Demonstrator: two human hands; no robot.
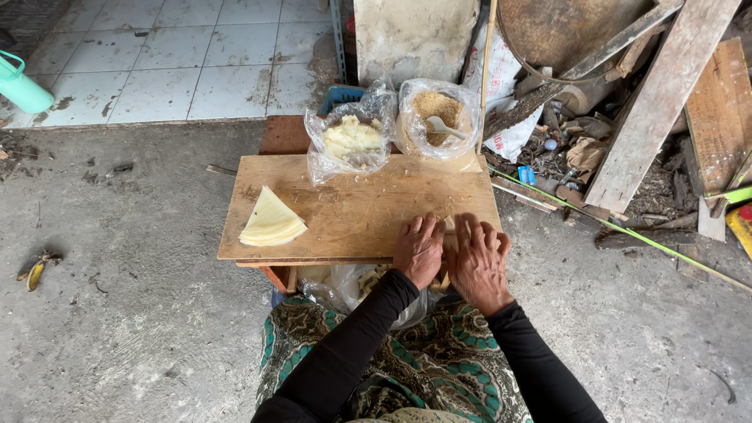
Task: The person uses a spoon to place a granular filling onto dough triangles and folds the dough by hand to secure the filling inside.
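Both hands flat at the surface's near right edge
Left hand (pixel 419 249) and right hand (pixel 478 262) press, palms down, fingers together, on a pale wrapper (pixel 450 227); bags hold paste (pixel 352 139) and crumbs (pixel 436 107)

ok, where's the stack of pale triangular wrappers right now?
Head view: the wrapper stack lies on the wooden board's left end, apart from both hands at the right.

You're squatting in a rough home yard or back porch turned food-prep spot: bare concrete floor (pixel 141 313) underfoot, dirty white tiles (pixel 180 55) beyond, scrap timber (pixel 666 94) heaped to your right, and a low wooden surface (pixel 352 207) carrying bagged ingredients (pixel 352 141).
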